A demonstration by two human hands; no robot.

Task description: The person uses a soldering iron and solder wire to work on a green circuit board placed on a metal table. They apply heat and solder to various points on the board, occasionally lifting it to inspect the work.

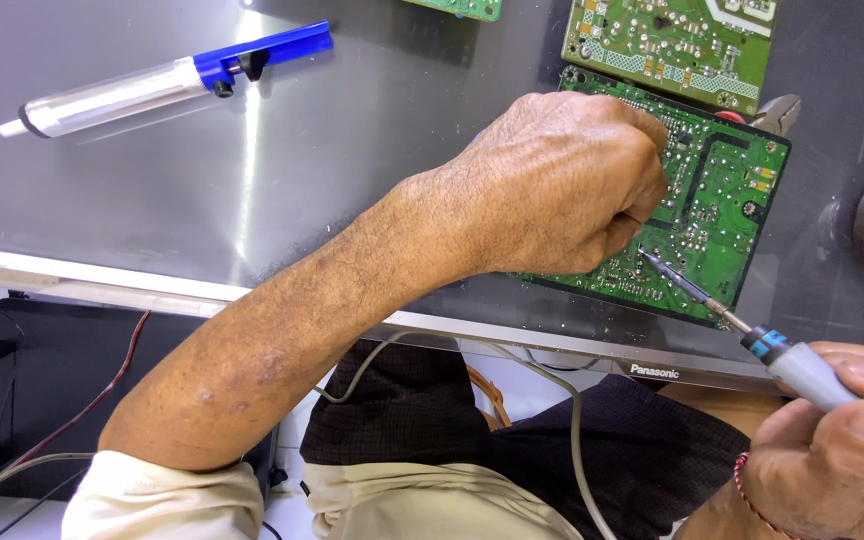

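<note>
A blue and silver desoldering pump [167,78] lies on the grey work surface [352,150]. A second green circuit board [667,45] sits farther back.

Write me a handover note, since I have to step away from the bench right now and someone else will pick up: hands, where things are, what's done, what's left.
Left hand: closed, pressing down on the green circuit board; whether it pinches anything underneath is hidden.
Right hand: grip shut on the soldering iron, its tip resting on the board's lower area.
Second green board lies just above the first. Desoldering pump, blue and silver, lies untouched at the far left of the grey metal surface. Plier handles poke out behind the board.
Done: board placed, iron on a joint.
Left: cannot tell how many joints remain.
</note>
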